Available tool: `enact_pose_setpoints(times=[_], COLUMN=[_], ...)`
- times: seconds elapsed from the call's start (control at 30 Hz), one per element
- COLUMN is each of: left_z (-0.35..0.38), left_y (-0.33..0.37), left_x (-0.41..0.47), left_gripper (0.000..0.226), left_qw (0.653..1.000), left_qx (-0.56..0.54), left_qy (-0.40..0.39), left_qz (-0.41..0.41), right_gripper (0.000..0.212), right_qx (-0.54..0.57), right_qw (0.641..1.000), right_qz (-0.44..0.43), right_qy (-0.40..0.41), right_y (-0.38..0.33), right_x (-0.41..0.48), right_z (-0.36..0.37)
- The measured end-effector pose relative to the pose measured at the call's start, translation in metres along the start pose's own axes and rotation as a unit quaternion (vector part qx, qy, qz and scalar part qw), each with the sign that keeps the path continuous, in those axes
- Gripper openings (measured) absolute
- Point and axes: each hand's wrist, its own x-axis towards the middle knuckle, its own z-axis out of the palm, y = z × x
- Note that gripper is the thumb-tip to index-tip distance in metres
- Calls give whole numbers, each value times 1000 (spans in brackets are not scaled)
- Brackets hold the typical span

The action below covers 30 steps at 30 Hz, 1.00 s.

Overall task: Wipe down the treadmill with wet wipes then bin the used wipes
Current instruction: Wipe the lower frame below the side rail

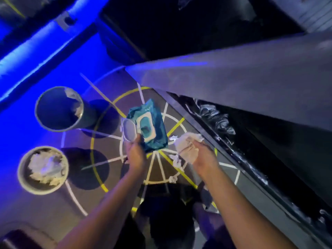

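Looking down on a clean-up under blue light, with everything placed against the teal soft-plastic wet-wipe pack [159,128] held at mid-frame. Showing, well to the left of the pack and lower, a pale grey round bin [23,178] heaped with crumpled white used wipes [45,168]. Showing above that, also left of the pack and about level with it, a second round bin [38,114] washed blue by the light, dark inside, with one crumpled white wipe [74,103] draped over its far rim. Set upright, both, on a dark floor [80,200] marked with yellow and white painted lines.

Gripping the pack by its lower end with the left hand [135,153], thumb laid on the front face. With the white rigid flip lid [129,129] swung open to the pack's left side and the dispensing slot uncovered.

Catching several small crumpled white scraps [177,161] on the floor just below and right of the pack, between the two bare forearms. Clutching a bunched off-white wipe [186,146] in the right hand [203,155], just right of the pack and not touching it, fingers curled round it.

Taking in, farther right of the pack, the long grey-and-black treadmill [233,78] running diagonally across the frame, with glossy wet streaks [215,115] along its black side strip. Softened throughout by motion blur.
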Motion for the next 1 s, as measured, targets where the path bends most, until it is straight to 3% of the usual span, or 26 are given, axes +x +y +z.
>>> enact_pose_setpoints(times=[0.07,0.17,0.37,0.43,0.5,0.73,0.9,1.0], left_z=[23,61,111,110,117,130,104,82], left_y=[-42,-83,-111,-117,-116,-105,-107,-100], left_x=[30,64,95,96,103,69,72,72], left_gripper=[47,31,48,37,23,18,34,41], left_qw=[1000,999,994,991,992,993,989,987], left_qx=[-10,-1,-77,-62,-27,-13,-50,-77], left_qy=[3,-28,-73,-108,-95,-98,-85,-72], left_qz=[14,-21,13,57,81,71,108,123], right_gripper=[13,22,19,26,28,56,39,24], right_qx=[6,26,80,72,76,124,135,92], right_qw=[1000,998,982,973,962,965,958,947], right_qz=[-25,-49,-169,-208,-252,-226,-231,-285], right_qy=[1,14,-38,-66,-74,-45,-103,-116], right_y=[15,34,29,30,17,6,0,4], right_x=[56,126,196,220,241,188,180,164], right_z=[-19,-42,-76,-78,-66,-67,-67,-68])
